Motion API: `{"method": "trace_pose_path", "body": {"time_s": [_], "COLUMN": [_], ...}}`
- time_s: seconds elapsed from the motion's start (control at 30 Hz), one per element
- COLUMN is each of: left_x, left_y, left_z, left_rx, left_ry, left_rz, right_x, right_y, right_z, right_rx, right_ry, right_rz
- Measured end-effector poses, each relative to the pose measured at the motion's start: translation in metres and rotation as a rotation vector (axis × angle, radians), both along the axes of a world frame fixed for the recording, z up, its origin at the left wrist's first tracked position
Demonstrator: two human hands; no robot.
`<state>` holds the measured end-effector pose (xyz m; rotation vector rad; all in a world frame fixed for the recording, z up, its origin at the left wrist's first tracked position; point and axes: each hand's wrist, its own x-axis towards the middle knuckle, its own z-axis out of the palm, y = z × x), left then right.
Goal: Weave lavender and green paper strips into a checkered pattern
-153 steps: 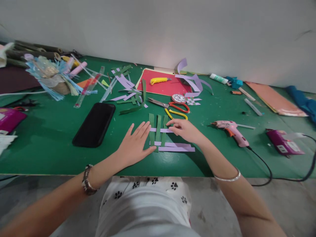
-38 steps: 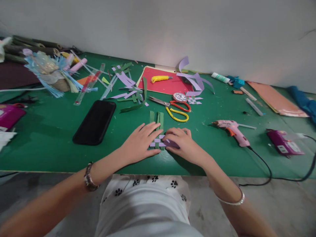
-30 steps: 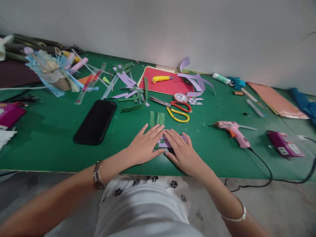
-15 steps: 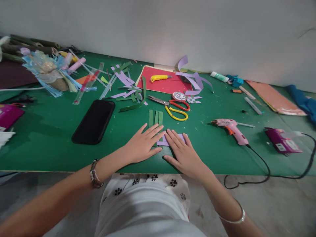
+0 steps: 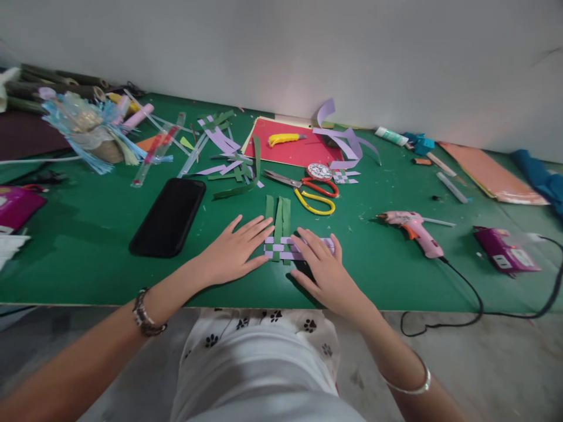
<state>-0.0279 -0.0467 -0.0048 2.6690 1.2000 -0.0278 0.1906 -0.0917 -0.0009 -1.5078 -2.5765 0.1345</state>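
Green paper strips (image 5: 283,217) cross purple paper strips (image 5: 288,255) in a small woven piece lying flat on the green table (image 5: 237,296). My left hand (image 5: 233,249) rests palm down with fingers spread, its fingertips at the weave's left edge. On the other side, my right hand (image 5: 323,266) lies over the purple strips, fingers stretched out and covering part of them. Just beyond the weave are scissors (image 5: 303,189) with red and yellow handles. Neither hand grasps anything.
A black phone (image 5: 168,217) lies left of my hands. Farther back are red paper (image 5: 281,153), a yellow cutter (image 5: 284,139) and loose paper strips (image 5: 222,140). A pink glue gun (image 5: 411,228) with a trailing cord is on the right.
My left hand has slid left, uncovering the woven left part of the strips. My right hand has barely moved, its fingers slightly more raised.
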Motion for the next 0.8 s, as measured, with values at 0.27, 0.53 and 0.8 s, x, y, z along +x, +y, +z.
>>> {"method": "trace_pose_path", "body": {"time_s": [0.27,0.53,0.8], "left_x": [0.006,0.005,0.009], "left_y": [-0.001,-0.001,-0.003], "left_z": [0.001,-0.005,-0.007], "left_rx": [0.021,0.073,0.090], "left_ry": [0.023,0.002,-0.024], "left_rz": [0.015,-0.014,0.047], "right_x": [-0.020,-0.021,-0.025], "right_y": [0.017,0.025,0.027], "right_z": [0.004,0.004,-0.001], "right_rx": [-0.007,-0.098,-0.095], "right_ry": [0.142,0.146,0.176], "right_rz": [0.012,0.030,-0.037]}}
